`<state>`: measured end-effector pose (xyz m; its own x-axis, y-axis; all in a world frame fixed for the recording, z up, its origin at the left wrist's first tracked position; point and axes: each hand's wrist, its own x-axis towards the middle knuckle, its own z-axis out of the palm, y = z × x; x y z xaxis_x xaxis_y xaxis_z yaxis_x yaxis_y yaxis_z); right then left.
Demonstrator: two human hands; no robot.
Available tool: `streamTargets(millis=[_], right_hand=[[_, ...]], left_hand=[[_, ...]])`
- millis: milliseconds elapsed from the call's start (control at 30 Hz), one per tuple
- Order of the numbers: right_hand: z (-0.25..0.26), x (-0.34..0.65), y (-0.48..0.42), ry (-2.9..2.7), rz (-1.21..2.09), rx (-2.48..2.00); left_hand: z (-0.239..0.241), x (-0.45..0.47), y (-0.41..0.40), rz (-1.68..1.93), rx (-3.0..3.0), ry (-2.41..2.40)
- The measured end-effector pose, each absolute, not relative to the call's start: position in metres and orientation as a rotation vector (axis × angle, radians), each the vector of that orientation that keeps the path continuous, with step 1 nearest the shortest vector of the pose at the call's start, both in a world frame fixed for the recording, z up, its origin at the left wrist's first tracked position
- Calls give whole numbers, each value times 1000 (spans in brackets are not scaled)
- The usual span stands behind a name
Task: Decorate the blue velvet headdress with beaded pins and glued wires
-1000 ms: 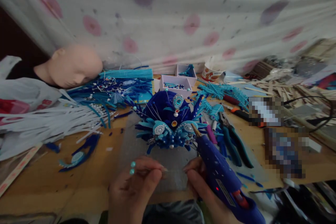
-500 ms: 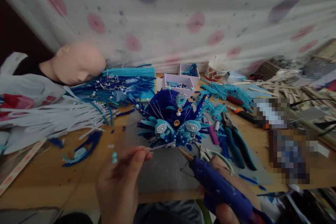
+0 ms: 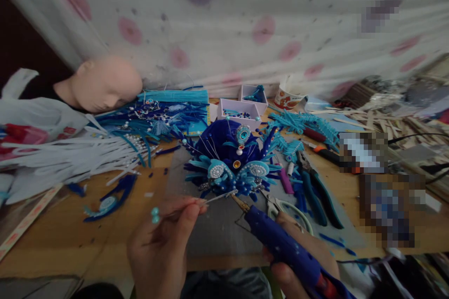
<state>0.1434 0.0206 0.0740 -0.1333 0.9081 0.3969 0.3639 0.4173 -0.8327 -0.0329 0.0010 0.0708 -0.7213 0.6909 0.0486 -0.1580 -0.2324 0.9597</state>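
Note:
In the head view, my left hand [image 3: 164,238] pinches thin pale stems [image 3: 219,196] between thumb and fingers. Two turquoise beads [image 3: 155,215] show at its left side. My right hand [image 3: 301,252] is wrapped round a blue hot glue gun [image 3: 280,238], whose nozzle [image 3: 240,203] is close to the far end of the stems. Just beyond both hands stands a blue headpiece [image 3: 233,163] with velvety petals, pearls and an orange gem. Whether the nozzle touches the stems I cannot tell.
Pliers [image 3: 317,191] and scissors [image 3: 289,210] lie right of the headpiece on a grey mat [image 3: 213,243]. Small boxes [image 3: 238,114] and a paper cup [image 3: 288,98] stand behind. A mannequin head [image 3: 107,84] lies at the back left, white strips [image 3: 80,161] before it.
The glue gun has moved slightly left, its nozzle now nearer the stems' far end. My left hand has shifted the stems a little to the right.

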Motion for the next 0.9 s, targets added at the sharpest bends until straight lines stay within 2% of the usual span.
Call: streamTargets(millis=[900], right_hand=[[77, 141, 22, -1712, 684, -1066]], left_hand=[[64, -39, 1, 1994, 536, 1435]])
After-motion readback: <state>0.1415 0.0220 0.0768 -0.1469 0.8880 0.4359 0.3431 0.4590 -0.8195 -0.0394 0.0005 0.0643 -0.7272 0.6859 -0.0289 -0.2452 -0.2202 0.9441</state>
